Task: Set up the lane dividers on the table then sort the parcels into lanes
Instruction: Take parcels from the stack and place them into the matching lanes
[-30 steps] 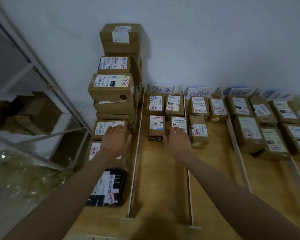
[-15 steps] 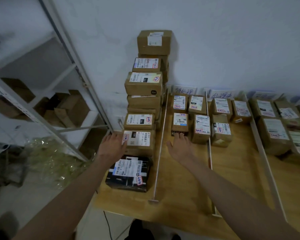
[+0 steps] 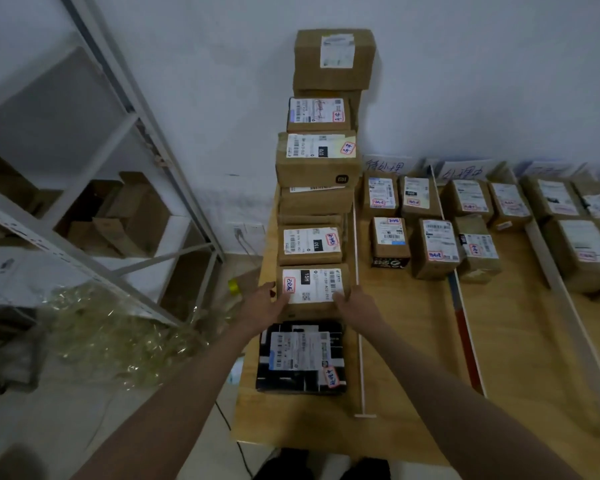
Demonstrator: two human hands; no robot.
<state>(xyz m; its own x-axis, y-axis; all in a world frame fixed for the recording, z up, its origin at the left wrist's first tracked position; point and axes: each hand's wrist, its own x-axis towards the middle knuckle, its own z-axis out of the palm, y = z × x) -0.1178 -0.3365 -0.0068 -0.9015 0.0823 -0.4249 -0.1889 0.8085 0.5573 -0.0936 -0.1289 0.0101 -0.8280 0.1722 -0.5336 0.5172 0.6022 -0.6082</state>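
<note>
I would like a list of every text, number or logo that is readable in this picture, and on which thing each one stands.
"15H": label of the brown parcel that both hands hold.
"150": label of the parcel behind it.
"070": label of the large box higher in the stack.
"mi" logo: front face of that same box.
"待处理": paper sign at the wall.
"处理中": next paper sign.
Barcodes, fine print and red-framed handwritten stickers: too blurred.

The scene is dimly and evenly lit, with a bluish cast on the wall (image 3: 465,81). Soft shadows are thrown right of the stacked parcels (image 3: 317,157). The shelf frame (image 3: 125,109) left of the stack is bowed by wide-angle distortion. Labels far right of the stack are blurred.
</note>
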